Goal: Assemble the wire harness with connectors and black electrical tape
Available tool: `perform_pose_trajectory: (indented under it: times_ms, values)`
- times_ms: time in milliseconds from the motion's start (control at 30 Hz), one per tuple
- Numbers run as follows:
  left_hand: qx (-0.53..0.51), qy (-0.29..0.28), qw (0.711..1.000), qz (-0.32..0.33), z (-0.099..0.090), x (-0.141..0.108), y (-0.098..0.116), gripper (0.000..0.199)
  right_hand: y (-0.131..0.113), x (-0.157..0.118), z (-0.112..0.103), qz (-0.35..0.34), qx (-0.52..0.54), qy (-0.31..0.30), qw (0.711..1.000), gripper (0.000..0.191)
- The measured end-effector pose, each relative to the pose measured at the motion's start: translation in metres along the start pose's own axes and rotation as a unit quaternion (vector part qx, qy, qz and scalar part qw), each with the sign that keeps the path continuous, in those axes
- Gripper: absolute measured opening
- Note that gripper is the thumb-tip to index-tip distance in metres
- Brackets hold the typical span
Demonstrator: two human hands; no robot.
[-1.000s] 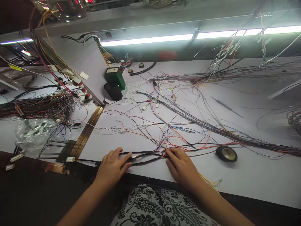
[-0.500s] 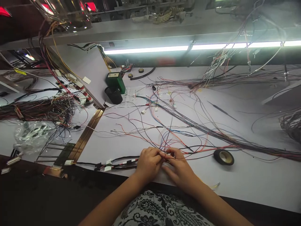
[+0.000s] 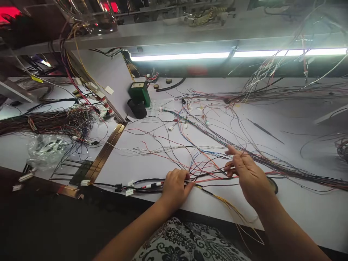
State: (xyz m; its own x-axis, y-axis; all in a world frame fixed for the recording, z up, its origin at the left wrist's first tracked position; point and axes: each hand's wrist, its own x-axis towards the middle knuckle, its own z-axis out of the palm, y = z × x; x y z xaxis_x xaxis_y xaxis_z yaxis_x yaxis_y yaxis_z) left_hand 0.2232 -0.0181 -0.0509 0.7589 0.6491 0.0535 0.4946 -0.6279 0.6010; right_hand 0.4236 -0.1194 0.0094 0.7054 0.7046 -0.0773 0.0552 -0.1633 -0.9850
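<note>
My left hand [image 3: 176, 186] is closed around the wire bundle near the table's front edge, where the black-sleeved harness [image 3: 148, 180] meets loose coloured wires. To its right, my right hand [image 3: 248, 174] is raised over the wires, with its fingers partly spread and no object visible between them. Red and black wires [image 3: 209, 177] run beneath its fingertips. Yellow wires [image 3: 228, 203] fan out toward the front edge between my hands. A roll of black tape [image 3: 272, 185] is mostly hidden behind my right hand.
A green box [image 3: 141, 93] and a black cup [image 3: 137, 108] stand at the back left. A long grey bundle [image 3: 293, 172] crosses to the right edge. A metal strip [image 3: 106, 152], a rack [image 3: 67, 170] and a plastic bag [image 3: 47, 150] lie left. A lit tube [image 3: 185, 56] hangs beneath the shelf.
My right hand has moved right and up, away from my left hand, and its fingers have opened. The yellow wires between them now show. The whole view has shifted slightly.
</note>
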Motion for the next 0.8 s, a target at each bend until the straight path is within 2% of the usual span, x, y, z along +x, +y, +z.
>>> perform_pose_trajectory:
  times_ms: [67, 100, 167, 233, 300, 433, 533, 633, 800]
  values:
    - [0.001, -0.015, 1.0, 0.007, -0.003, 0.001, 0.002, 0.008, 0.002, -0.002, -0.004, 0.048, 0.094, 0.018, 0.994, 0.033]
    - [-0.001, -0.023, 1.0, 0.008, -0.004, 0.002, 0.003, 0.006, 0.003, -0.003, -0.005, 0.086, 0.17, 0.021, 0.982, 0.027]
    - [-0.013, -0.035, 0.999, 0.006, -0.008, 0.004, 0.005, 0.006, 0.006, -0.005, -0.006, 0.169, 0.317, 0.019, 0.933, 0.016]
    - [-0.035, -0.044, 0.998, 0.005, -0.012, 0.006, 0.006, 0.008, 0.009, -0.005, -0.006, 0.234, 0.402, 0.024, 0.885, 0.011]
    - [-0.062, -0.05, 0.997, 0.005, -0.014, 0.008, 0.005, 0.011, 0.012, -0.005, -0.007, 0.258, 0.424, 0.053, 0.867, 0.013]
    - [-0.097, -0.051, 0.994, 0.001, -0.017, 0.009, 0.001, 0.012, 0.02, -0.006, -0.012, 0.224, 0.42, 0.118, 0.871, 0.018]
    - [-0.084, -0.048, 0.995, -0.015, -0.015, 0.01, 0.002, 0.013, 0.023, -0.012, -0.019, 0.2, 0.412, 0.131, 0.879, 0.018]
    - [-0.054, -0.04, 0.997, -0.032, -0.011, 0.01, 0.005, 0.011, 0.02, -0.021, -0.031, 0.17, 0.429, 0.141, 0.876, 0.027]
    - [0.002, -0.028, 0.999, -0.039, -0.003, 0.011, 0.007, 0.008, -0.003, -0.028, -0.06, 0.041, 0.463, 0.152, 0.872, 0.044]
